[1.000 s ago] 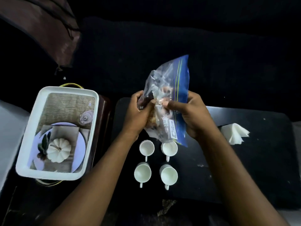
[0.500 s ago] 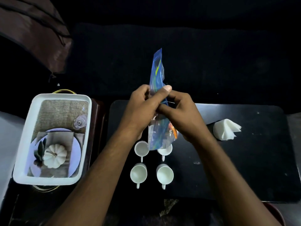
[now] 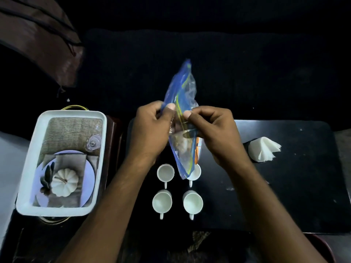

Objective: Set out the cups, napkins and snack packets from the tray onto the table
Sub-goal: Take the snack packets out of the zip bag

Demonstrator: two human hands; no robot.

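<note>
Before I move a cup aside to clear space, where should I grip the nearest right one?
Take the near-right cup by its handle, coming from the near edge: the handle points toward the person and is clear, and the cup stands upright, mouth up. The other cups stand close beside and behind it.

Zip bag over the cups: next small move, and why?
Probably pull the bag's top apart: the left hand and right hand each pinch one side of its seal, and the snacks are inside. It hangs above the four cups.
</note>
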